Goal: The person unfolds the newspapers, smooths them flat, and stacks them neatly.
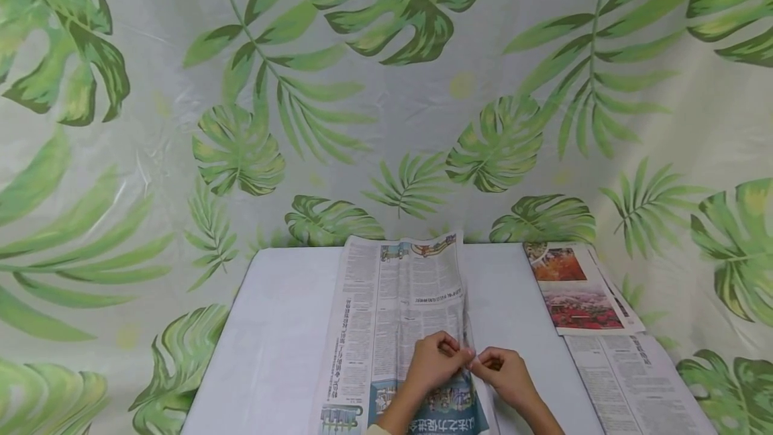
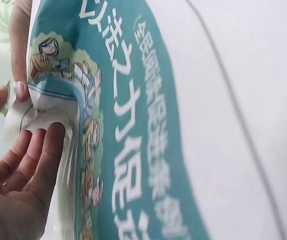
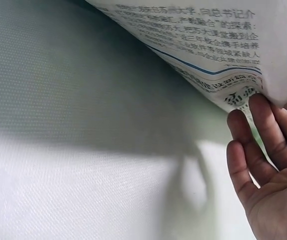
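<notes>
A large printed newspaper sheet (image 1: pixel 374 314) lies lengthwise on the white table, with a teal illustrated block near its front end. Its right edge is creased and lifted between my two hands. My left hand (image 1: pixel 436 362) pinches that edge between thumb and fingers. Close beside it, my right hand (image 1: pixel 507 376) pinches the same edge, fingertips almost meeting the left ones. In the left wrist view, paper bends upright along the left hand's fingers (image 2: pixel 48 155). The right wrist view has a paper corner (image 3: pixel 238 92) raised off the table at the right hand's fingertips.
On the table's right side lie more newspaper sheets (image 1: pixel 628 381), topped by a page with colour photos (image 1: pixel 580 294). White tabletop (image 1: pixel 272 327) shows left of the sheet. A leaf-patterned curtain (image 1: pixel 410 126) hangs right behind the table.
</notes>
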### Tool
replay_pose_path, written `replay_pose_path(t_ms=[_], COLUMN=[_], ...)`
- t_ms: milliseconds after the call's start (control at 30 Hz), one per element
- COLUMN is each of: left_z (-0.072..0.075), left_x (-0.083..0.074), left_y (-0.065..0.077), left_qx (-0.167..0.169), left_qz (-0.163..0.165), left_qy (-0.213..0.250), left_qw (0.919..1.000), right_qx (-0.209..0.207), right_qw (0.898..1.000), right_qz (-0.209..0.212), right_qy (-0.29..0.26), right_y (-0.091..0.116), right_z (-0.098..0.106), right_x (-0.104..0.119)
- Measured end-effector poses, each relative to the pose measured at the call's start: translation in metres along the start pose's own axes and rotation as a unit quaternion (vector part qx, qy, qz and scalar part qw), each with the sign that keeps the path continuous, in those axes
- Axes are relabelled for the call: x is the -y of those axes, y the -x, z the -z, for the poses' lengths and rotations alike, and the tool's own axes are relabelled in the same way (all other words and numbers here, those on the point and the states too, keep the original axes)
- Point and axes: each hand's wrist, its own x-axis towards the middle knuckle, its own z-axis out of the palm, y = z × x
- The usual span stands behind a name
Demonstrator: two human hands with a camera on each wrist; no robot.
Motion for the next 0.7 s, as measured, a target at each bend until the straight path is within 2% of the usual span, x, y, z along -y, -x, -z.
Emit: replay_pose_path(t_ms=[133,367,600,700], left_z=[-0.004,-0.006,-0.006,-0.005], left_x=[-0.002,-0.003,0.0,0.003], left_y=[0.0,0.0,0.0,0.001], left_qx=[-0.018,-0.032,-0.058,-0.056], left_qz=[-0.012,-0.015,-0.019,-0.024], left_qy=[-0.022,-0.034,-0.027,-0.025], left_qw=[0.9995,0.9988,0.9978,0.9978], right_qx=[0.009,0.022,-0.017,-0.04], right_qw=[1.0,0.999,1.0,0.999], right_qz=[0.014,0.027,0.019,0.021], right_qy=[0.006,-0.005,-0.004,-0.007], right_y=[0.0,0.0,0.002,0.004], right_z=[-0.001,-0.006,-0.009,-0.01], right_x=[-0.001,-0.006,-0.006,-0.007])
